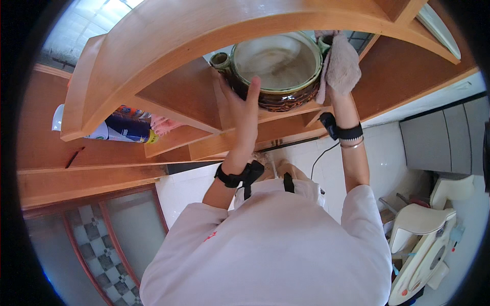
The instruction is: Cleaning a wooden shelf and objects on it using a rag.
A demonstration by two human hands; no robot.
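Observation:
A glazed ceramic pot (289,100), brown outside with a pale green rim and a short tube on either side, stands in an opening of the wooden shelf unit (183,84). My left hand (245,91) holds the pot's left side, its thumb by the rim and its fingers partly hidden below the left tube. A pinkish-grey cloth (343,63) covers my right hand, which is at the pot's right side by the other tube. The fingers of that hand are hidden under the cloth. The inside of the pot looks whitish with brownish marks.
Spray cans (128,128) and a pink cloth (164,124) lie in a left compartment. A curved wooden board (214,34) arches in front of the pot. White chairs (421,220) and a table (417,267) stand at the lower right. A sliding glass door (130,222) is at the lower left.

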